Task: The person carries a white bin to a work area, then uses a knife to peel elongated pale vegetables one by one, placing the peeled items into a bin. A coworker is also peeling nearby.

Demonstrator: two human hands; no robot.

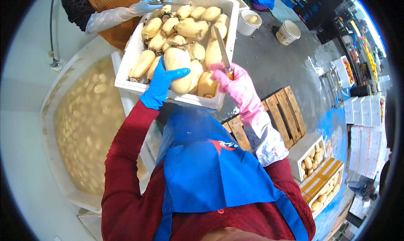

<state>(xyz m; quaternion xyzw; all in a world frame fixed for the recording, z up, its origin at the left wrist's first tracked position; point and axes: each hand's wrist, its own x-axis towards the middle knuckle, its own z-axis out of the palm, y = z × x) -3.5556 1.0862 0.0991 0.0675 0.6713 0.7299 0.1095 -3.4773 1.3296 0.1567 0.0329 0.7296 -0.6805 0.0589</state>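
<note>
A white foam box [232,35] full of lotus root segments stands before me. My left hand [164,80], in a blue glove, is closed around a large lotus root segment [177,64] over the near part of the box. My right hand [230,76], in a pink rubber glove, grips an orange-handled knife [222,46]; its blade points up and away over the box's right side. More lotus root pieces [189,28] lie behind, some with dark ends. Below my right hand another segment [207,84] rests at the near right corner.
A co-worker's gloved hand [146,5] is at the box's far left. A large tub [50,108] of cloudy water with lotus roots stands left. Two white buckets [249,29], a wooden pallet [284,111] and foam boxes [296,155] of lotus roots are to the right, on wet floor.
</note>
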